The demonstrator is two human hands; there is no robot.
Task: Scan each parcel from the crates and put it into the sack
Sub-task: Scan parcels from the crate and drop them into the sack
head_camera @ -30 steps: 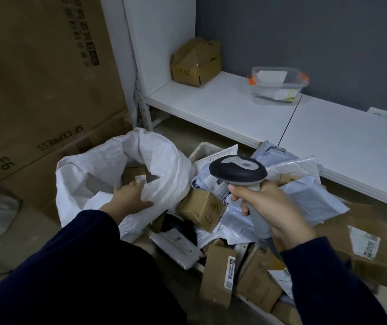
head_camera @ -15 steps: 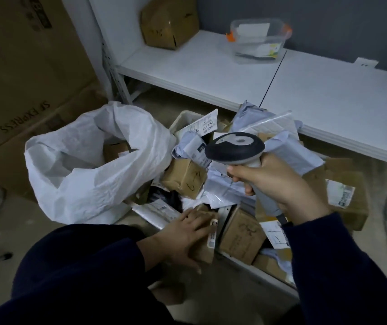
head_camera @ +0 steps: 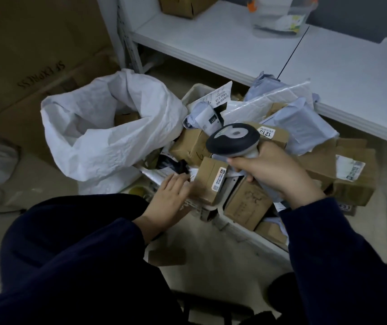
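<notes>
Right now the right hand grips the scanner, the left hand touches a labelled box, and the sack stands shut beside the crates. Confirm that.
Wrong on one count: the sack is open, not shut; the head view shows its mouth gaping. The rest stands: right hand grips the scanner, left hand touches the labelled box, sack beside the crates.

Parcel sorting room: labelled parcels (head_camera: 213, 181), white sack (head_camera: 108, 141), shelving (head_camera: 211, 43).

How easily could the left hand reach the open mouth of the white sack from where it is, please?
Probably easily. The left hand lies against a small brown box, and the white sack stands open just to its left, with nothing raised between them.
</notes>
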